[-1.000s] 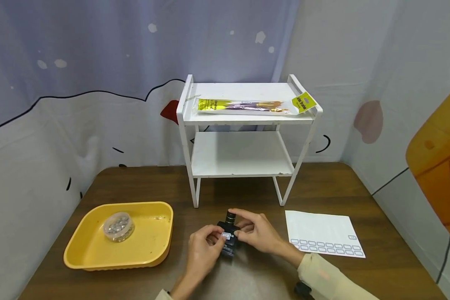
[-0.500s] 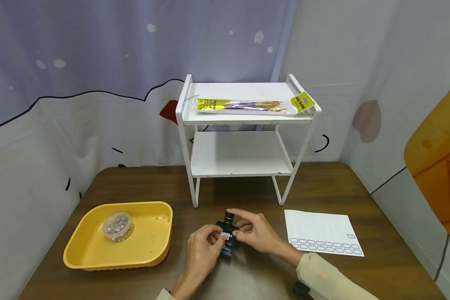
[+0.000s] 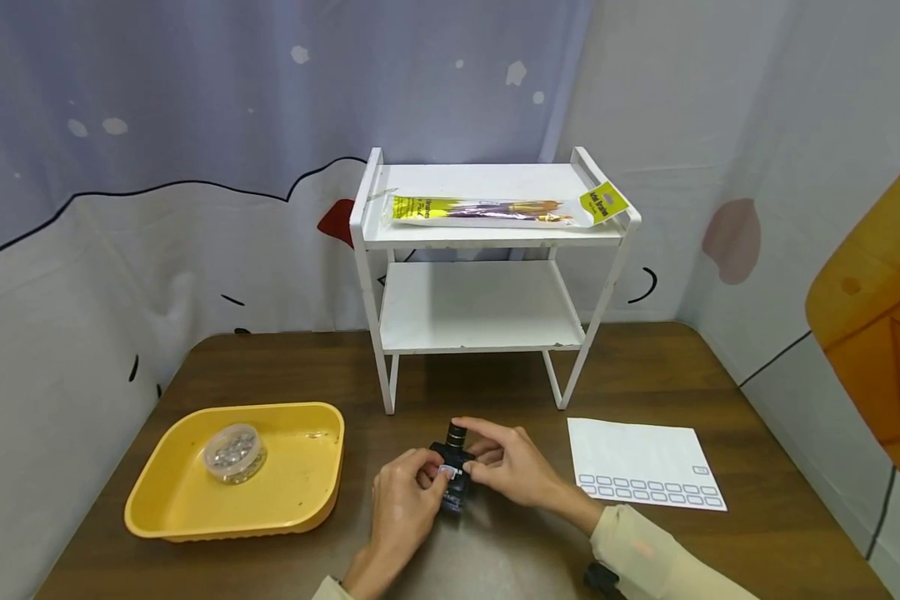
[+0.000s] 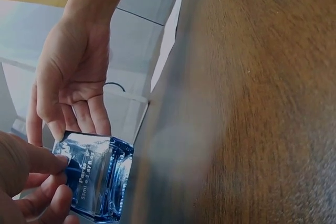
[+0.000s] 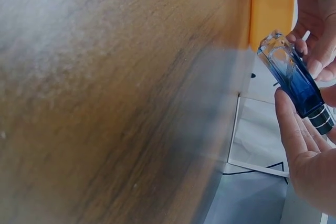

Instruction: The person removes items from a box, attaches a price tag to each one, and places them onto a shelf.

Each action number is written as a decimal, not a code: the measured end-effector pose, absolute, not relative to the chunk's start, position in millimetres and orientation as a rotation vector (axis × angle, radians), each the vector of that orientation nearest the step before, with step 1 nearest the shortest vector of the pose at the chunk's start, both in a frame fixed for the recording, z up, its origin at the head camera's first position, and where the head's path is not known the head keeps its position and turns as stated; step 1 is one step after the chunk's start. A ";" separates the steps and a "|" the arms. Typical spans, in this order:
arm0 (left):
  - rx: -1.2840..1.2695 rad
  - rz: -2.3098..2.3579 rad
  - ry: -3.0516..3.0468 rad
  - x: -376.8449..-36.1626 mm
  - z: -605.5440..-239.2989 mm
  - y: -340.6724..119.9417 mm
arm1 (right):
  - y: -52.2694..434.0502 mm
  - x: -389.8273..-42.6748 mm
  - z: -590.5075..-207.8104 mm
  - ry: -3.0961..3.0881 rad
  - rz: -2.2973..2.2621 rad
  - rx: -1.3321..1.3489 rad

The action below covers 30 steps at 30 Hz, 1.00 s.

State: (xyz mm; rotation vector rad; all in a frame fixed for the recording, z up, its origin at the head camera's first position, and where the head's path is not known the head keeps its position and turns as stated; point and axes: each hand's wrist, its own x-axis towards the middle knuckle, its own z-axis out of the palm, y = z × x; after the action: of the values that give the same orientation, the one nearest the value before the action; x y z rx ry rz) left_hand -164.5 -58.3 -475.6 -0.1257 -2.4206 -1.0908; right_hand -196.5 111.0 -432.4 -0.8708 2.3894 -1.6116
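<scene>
A dark blue glass perfume bottle (image 3: 453, 495) with a black cap (image 3: 456, 434) is between both hands near the front middle of the table, tilted back. On its face is a small white label with a blue border (image 3: 447, 472). My left hand (image 3: 405, 504) pinches the bottle's left side, its thumb pressed on the label. The right hand (image 3: 516, 468) steadies it, index finger on the cap's top and thumb at the bottle's shoulder. Printed lettering shows on the bottle (image 4: 100, 179) in the left wrist view. Clear glass at its base (image 5: 275, 51) shows in the right wrist view.
A yellow tray (image 3: 300, 508) holding a round clear tub (image 3: 236, 453) of small pieces stands at left. A white sheet of blue-bordered labels (image 3: 637, 454) lies at right. Behind is a white two-tier shelf (image 3: 483, 308) with a packet of brushes (image 3: 495, 212) on top.
</scene>
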 end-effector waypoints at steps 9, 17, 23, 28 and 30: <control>-0.139 -1.024 -2.399 -163.3 -476.8 -58.0 | 111.2 -196.9 -434.1 2.385 -1.612 -0.868; -0.159 -0.963 -2.383 -163.0 -478.3 -57.9 | 111.5 -197.0 -434.9 2.397 -1.602 -0.878; -0.154 -0.914 -2.391 -162.4 -477.5 -58.2 | 112.0 -196.7 -434.7 2.405 -1.600 -0.884; -0.147 -0.919 -2.403 -162.9 -478.0 -59.0 | 112.4 -196.4 -434.5 2.407 -1.596 -0.888; -0.148 -0.934 -2.404 -163.3 -478.3 -59.4 | 112.6 -196.3 -434.5 2.410 -1.592 -0.890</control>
State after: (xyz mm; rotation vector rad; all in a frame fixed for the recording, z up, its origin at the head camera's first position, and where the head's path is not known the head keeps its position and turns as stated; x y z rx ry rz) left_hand -163.3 -59.4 -478.3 -0.1477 -2.4041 -0.9344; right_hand -196.3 112.6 -434.5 -0.8899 2.4104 -1.5917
